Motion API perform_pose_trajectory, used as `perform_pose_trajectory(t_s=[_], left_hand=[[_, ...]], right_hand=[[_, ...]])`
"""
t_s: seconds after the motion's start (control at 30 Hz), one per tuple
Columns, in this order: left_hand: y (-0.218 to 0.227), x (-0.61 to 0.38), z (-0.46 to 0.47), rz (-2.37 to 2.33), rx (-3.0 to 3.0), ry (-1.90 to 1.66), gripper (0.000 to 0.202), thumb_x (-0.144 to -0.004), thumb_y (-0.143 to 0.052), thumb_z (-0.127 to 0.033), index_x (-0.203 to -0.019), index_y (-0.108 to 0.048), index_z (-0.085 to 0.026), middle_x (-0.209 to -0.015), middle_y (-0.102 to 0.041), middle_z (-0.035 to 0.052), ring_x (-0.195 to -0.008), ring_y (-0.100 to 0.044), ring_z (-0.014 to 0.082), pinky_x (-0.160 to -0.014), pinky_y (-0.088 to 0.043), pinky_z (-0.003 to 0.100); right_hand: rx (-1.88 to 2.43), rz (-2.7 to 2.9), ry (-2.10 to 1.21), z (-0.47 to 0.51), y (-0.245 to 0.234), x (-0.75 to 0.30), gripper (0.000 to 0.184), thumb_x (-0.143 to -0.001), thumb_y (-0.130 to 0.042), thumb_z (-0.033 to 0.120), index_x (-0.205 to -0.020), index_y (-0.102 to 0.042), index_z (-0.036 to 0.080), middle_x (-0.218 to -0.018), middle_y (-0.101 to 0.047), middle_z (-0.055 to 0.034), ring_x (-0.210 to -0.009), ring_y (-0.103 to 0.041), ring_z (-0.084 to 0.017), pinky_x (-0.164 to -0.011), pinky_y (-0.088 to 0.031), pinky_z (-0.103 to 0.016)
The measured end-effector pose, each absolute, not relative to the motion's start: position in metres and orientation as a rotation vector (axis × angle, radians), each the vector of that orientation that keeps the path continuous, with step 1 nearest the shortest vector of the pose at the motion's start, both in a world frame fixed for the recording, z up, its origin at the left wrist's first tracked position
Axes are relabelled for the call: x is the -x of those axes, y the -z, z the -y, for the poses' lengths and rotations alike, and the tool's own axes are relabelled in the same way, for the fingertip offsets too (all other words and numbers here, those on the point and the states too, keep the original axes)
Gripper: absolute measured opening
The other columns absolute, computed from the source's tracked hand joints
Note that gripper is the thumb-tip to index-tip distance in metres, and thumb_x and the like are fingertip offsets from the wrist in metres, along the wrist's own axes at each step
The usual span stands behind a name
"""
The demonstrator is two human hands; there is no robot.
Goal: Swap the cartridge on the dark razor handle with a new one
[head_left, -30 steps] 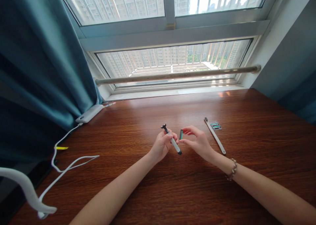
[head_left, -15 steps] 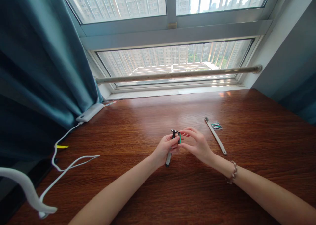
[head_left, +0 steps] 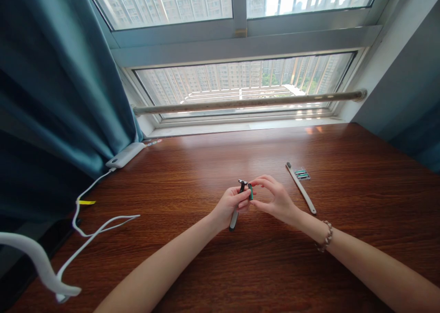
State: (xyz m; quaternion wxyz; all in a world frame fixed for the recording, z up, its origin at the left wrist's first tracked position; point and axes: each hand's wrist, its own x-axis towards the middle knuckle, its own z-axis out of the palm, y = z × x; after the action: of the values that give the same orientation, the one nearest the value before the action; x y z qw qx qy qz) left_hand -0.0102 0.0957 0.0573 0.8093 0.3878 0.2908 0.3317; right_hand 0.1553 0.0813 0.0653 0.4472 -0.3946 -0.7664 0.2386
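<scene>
In the head view my left hand (head_left: 231,205) is closed around a razor handle (head_left: 234,220), black and grey, its bare head tilted up above my fingers. Beside it is a small black and green razor cartridge (head_left: 250,192), upright on its end. My left thumb touches the cartridge's near side. My right hand (head_left: 275,197) pinches the cartridge at its top and bottom ends between finger and thumb. Cartridge and razor head are apart. To the right lie a toothbrush (head_left: 301,189) with a pale handle and a clear pack of several cartridges (head_left: 302,174).
All this is over a brown wooden table (head_left: 192,166). On the left are a white power strip or charger (head_left: 125,155), its white cable (head_left: 77,203) with a yellow tag, and a curved white stand (head_left: 37,262). A blue curtain (head_left: 65,74) hangs there; a barred window is behind.
Very little differs. Both hands keep the same hold, and the cartridge has shifted a hair to the right. The whole view has drifted slightly.
</scene>
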Motion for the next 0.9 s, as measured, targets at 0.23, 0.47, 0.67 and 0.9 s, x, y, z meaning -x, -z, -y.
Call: perform_pose_trajectory(t_s=[0.23,0.47,0.67,0.9], left_hand=[[-0.066,0.004,-0.089,-0.578,-0.791,-0.878,0.023,-0.077,-0.056,-0.029,-0.093,-0.056,-0.012,-0.057,-0.036,-0.0038,-0.050,-0.035,0.0038,-0.048,-0.030,0.018],[-0.068,0.005,-0.082,-0.615,-0.996,-0.795,0.032,-0.084,-0.043,-0.036,-0.111,-0.045,-0.020,-0.060,-0.049,-0.0019,-0.038,-0.039,0.0054,-0.036,-0.026,0.017],[-0.072,0.004,-0.078,-0.623,-1.028,-0.807,0.040,-0.083,-0.038,-0.047,-0.084,-0.054,-0.011,-0.046,-0.038,-0.0046,-0.038,-0.027,0.0038,-0.038,-0.020,0.018],[-0.073,0.003,-0.074,-0.624,-1.078,-0.794,0.035,-0.085,-0.037,-0.043,-0.082,-0.053,-0.011,-0.047,-0.037,-0.0045,-0.042,-0.031,0.0052,-0.043,-0.023,0.020]], right_hand=[[0.943,1.504,-1.142,-0.088,-0.060,-0.159,0.029,-0.074,-0.061,0.030,-0.100,-0.055,0.020,-0.099,-0.057,-0.0052,-0.091,-0.052,-0.017,-0.082,-0.040,-0.032],[0.566,1.027,-1.693,-0.088,-0.056,-0.157,0.024,-0.080,-0.055,0.027,-0.103,-0.055,0.023,-0.106,-0.056,-0.0048,-0.098,-0.051,-0.015,-0.088,-0.036,-0.031],[0.456,0.980,-1.799,-0.088,-0.054,-0.158,0.030,-0.077,-0.059,0.029,-0.106,-0.055,0.023,-0.099,-0.058,-0.0041,-0.090,-0.053,-0.014,-0.084,-0.037,-0.029],[0.412,0.961,-1.854,-0.085,-0.058,-0.157,0.031,-0.074,-0.063,0.027,-0.105,-0.057,0.023,-0.091,-0.057,-0.0023,-0.077,-0.051,-0.011,-0.076,-0.038,-0.027]])
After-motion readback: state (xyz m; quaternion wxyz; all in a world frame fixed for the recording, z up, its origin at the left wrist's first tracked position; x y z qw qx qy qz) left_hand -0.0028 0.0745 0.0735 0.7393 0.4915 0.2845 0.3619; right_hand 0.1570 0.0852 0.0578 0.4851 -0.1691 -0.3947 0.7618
